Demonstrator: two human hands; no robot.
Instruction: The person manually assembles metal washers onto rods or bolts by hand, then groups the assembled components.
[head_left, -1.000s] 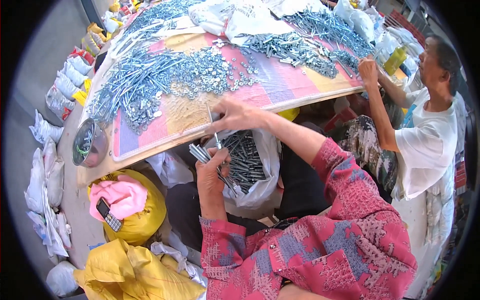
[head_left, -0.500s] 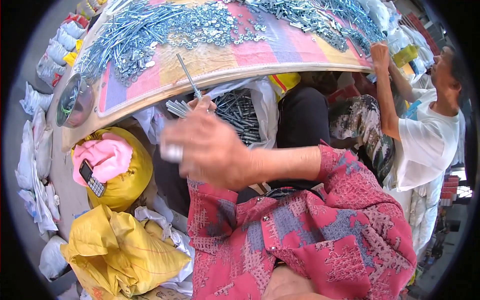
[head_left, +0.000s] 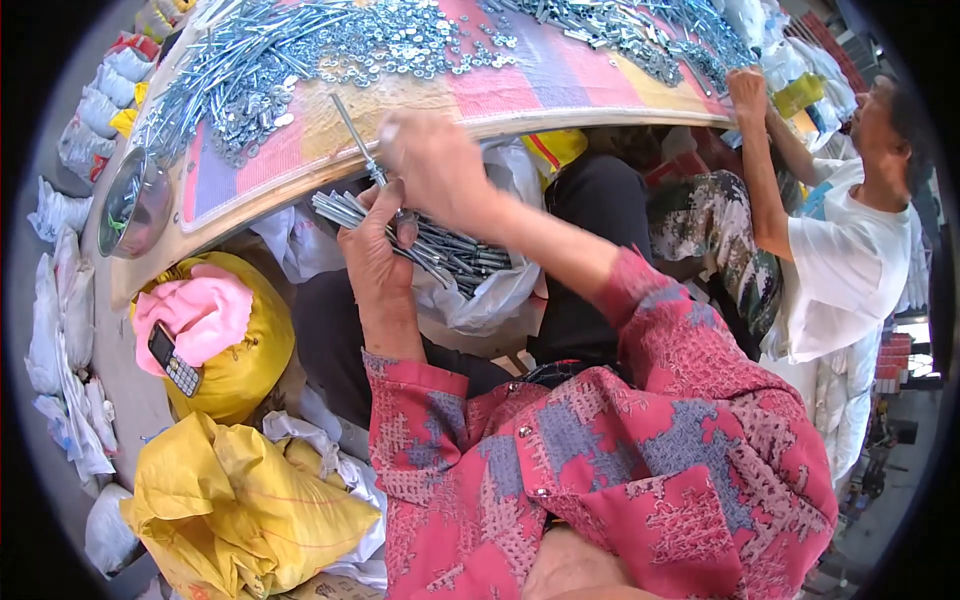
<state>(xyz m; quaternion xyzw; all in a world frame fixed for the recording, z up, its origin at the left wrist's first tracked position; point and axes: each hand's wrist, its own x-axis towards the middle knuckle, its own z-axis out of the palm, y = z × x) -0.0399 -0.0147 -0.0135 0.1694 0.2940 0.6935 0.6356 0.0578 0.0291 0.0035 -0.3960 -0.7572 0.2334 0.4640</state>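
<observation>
Metal rod (head_left: 350, 128), one longer piece, stands tilted in the left hand (head_left: 378, 262), just before the near edge of the table (head_left: 612, 117), its upper end overlapping the tabletop in view. The left hand is closed, gripping this rod together with a bundle of metal rods (head_left: 340, 208) that fans out below the table's edge. The right hand (head_left: 435, 170), blurred, lies close beside the rod, at the table's edge; whether its fingers are closed on anything cannot be told. Below the table's edge, a white bag (head_left: 490, 310) contains dark metal bolts (head_left: 470, 257). On the table lie a heap of rods (head_left: 255, 55) and scattered washers (head_left: 385, 50); a bowl (head_left: 150, 210) occupies its left corner. A co-worker (head_left: 850, 260) sits at the table's right.
</observation>
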